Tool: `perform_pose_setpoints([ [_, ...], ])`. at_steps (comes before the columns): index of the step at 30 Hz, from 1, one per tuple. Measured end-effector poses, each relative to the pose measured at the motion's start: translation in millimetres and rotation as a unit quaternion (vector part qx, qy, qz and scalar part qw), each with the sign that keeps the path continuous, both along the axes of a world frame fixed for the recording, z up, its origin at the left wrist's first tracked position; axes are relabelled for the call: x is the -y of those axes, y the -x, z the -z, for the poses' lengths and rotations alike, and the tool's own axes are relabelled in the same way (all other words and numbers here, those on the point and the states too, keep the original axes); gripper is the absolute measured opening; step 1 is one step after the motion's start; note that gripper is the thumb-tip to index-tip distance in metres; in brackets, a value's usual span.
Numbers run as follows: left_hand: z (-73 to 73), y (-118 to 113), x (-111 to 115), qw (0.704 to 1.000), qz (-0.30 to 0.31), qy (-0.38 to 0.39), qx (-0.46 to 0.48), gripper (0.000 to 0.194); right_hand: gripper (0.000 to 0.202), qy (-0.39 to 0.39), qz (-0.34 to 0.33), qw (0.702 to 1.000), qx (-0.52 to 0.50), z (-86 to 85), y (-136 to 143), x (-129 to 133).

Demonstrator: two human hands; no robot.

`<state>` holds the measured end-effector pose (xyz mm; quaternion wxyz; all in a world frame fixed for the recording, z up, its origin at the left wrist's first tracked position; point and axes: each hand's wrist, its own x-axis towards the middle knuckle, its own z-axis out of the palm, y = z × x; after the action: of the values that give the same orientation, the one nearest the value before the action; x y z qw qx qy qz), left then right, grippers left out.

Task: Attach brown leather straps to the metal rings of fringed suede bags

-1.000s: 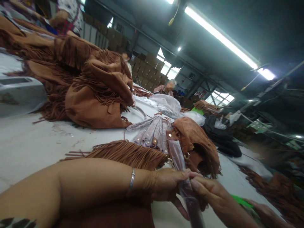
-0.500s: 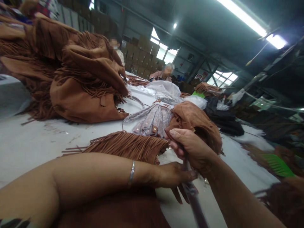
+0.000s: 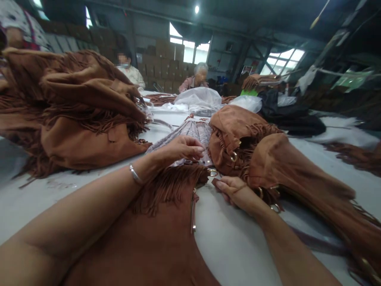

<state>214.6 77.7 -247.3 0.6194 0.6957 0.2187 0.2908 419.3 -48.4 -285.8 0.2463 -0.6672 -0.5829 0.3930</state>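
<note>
Left hand (image 3: 178,150) grip loose on wrapped straps (image 3: 193,137) — right hand (image 3: 235,192) grip pinching fringed bag (image 3: 238,137); no readable labels.

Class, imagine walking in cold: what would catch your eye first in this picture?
Brown fringed suede bags: a big heap at the left, one bag in front under the arms. At the centre, the left hand reaches onto a fan of plastic-wrapped straps, while the right hand touches another bag.
</note>
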Motion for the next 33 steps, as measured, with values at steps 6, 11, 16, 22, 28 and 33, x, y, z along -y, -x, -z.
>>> perform_pose_setpoints([
  [6, 8.5, -26, -15, 0.968, 0.180, -0.003, -0.175, 0.026, 0.038, -0.011, 0.026, 0.996, -0.079, 0.1, -15, 0],
  [11, 13.3, -49, -8, 0.937, 0.254, 0.048, -0.233, 0.017, 0.034, -0.035, 0.037, 0.992, -0.114, 3.2, -16, -3],
  [16, 12.6, -38, -4, 0.954, 0.197, 0.080, -0.210, 0.018, 0.037, -0.060, 0.047, 0.985, -0.156, 0.6, -16, -1],
  [22, -1.4, -20, 26, 0.968, 0.173, 0.165, -0.071, 0.024, 0.041, -0.082, 0.021, 0.964, -0.250, -6.2, -16, 4],
  [28, -0.2, -20, 53, 0.973, 0.152, 0.174, -0.013, 0.025, 0.033, -0.064, 0.022, 0.924, -0.377, -11.4, -12, 7],
  [33, 5.7, -22, 57, 0.969, 0.158, 0.188, 0.014, 0.024, 0.033, -0.050, 0.042, 0.913, -0.403, -12.4, -9, 7],
])
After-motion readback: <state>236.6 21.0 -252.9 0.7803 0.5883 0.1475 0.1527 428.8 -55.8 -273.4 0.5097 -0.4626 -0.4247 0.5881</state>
